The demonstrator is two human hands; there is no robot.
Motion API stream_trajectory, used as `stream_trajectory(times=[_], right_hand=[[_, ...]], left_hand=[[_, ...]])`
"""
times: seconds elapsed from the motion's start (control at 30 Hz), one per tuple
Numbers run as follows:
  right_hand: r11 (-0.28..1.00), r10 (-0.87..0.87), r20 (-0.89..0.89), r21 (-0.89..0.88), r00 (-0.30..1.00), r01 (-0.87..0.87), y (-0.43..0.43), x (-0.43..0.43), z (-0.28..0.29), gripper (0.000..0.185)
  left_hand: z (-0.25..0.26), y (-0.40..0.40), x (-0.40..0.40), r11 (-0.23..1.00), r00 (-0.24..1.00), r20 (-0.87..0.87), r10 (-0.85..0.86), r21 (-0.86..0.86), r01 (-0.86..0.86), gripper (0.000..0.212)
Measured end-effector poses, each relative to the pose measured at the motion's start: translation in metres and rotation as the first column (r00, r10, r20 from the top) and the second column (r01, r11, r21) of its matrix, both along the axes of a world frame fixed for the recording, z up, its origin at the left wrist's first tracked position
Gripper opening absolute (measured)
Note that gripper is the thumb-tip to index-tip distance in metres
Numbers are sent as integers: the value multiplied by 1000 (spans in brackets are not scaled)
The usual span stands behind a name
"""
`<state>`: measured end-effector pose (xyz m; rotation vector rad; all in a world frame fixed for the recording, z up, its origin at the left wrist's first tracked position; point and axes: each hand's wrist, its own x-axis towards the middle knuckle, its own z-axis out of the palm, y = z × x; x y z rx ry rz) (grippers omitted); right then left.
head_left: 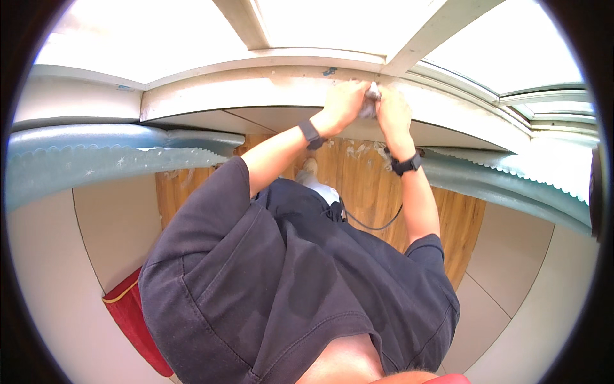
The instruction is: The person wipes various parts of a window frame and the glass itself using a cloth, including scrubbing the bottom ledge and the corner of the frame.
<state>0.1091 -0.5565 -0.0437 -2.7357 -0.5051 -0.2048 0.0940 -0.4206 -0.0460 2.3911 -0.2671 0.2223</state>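
Both my hands meet over the front edge of a white window sill (230,96), just below the window frame (331,55). A crumpled whitish-grey cloth (368,108) is bunched between them, its lower part blurred. My left hand (343,105) grips it from the left, and my right hand (394,113) has hold of its right side. Some fingertips are hidden by the hands themselves. Dark bands circle both wrists. Behind my left hand, a blue mark (329,71) shows on the sill.
Bluish scalloped curtains hang at left (96,165) and right (503,185). Sliding window tracks (472,86) run along the right. A thin dark cable (371,227) loops above the wood-look floor (355,177), which has whitish smears. Red fabric (136,321) lies lower left.
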Motion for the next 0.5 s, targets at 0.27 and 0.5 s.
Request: stream_trajectory(times=[0.27, 0.5], right_hand=[[992, -120, 205, 52, 971, 112, 13, -6, -11, 29], [962, -119, 148, 263, 982, 77, 48, -58, -19, 43]], left_hand=[[-11, 4, 9, 999, 949, 314, 33, 21, -42, 16], [-4, 34, -50, 996, 989, 130, 69, -68, -60, 33]])
